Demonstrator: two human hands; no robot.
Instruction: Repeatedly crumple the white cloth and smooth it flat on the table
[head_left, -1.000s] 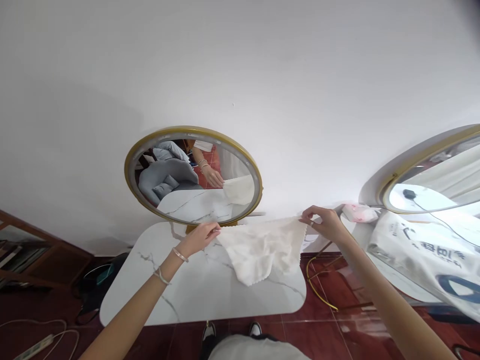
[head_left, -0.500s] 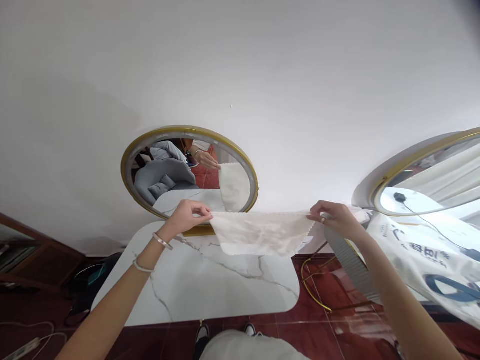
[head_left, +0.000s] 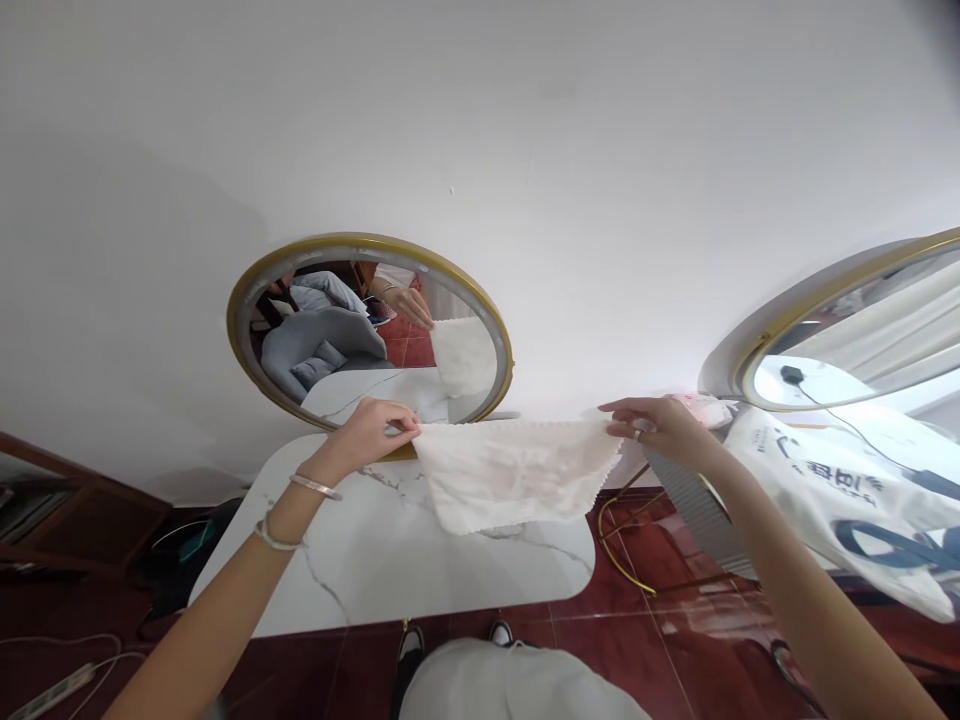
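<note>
A white cloth [head_left: 517, 475] with scalloped edges hangs stretched between my hands, above a white marbled table. My left hand [head_left: 379, 430] pinches its upper left corner between thumb and fingertips; two bracelets circle that wrist. At the upper right corner, my right hand [head_left: 652, 425] has its thumb on the cloth, with the index finger stretched out above the edge. That corner stays up level with the left one. A ring shows on a right finger. In the round mirror [head_left: 367, 240] behind, a hand and the cloth are reflected.
The marbled table [head_left: 420, 590] stands against the white wall. At right are a second round mirror [head_left: 757, 350], a printed white cloth bag [head_left: 825, 470] and a gold-legged chair [head_left: 630, 570]. A power strip [head_left: 67, 690] with a cable lies on the red floor at left.
The cloth now hangs lower at its bottom edge and shows more of its face. My right hand has come slightly left, and its index finger has lifted from the thumb.
</note>
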